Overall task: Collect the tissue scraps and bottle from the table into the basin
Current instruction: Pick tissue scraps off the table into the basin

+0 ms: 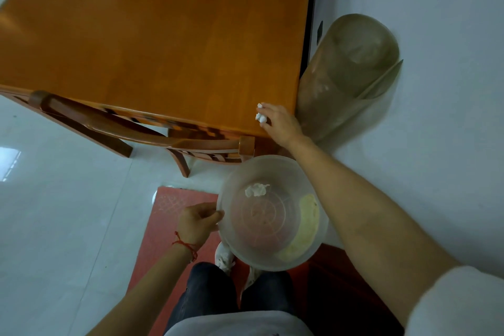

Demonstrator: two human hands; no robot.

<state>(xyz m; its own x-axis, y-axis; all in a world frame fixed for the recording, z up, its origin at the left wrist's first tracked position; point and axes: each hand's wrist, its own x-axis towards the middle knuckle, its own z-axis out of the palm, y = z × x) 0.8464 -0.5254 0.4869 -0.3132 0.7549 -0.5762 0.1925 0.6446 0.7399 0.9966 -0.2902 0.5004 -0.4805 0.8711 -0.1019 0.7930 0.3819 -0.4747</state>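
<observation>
Dim, cool indoor light; strong wide-angle warp.
Glare patch on floor (9,162) at left, soft sheen on table (152,35) top. Edges bend and smear; right forearm blurred near frame corner.

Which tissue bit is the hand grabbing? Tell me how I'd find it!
Find the big orange wooden table, then go to its near right corner, beside the tall cloudy bin. There the right hand pinches small white tissue scraps at its fingertips. They're the white bits at the table edge; the other crumpled tissue already lies inside the clear basin.
</observation>
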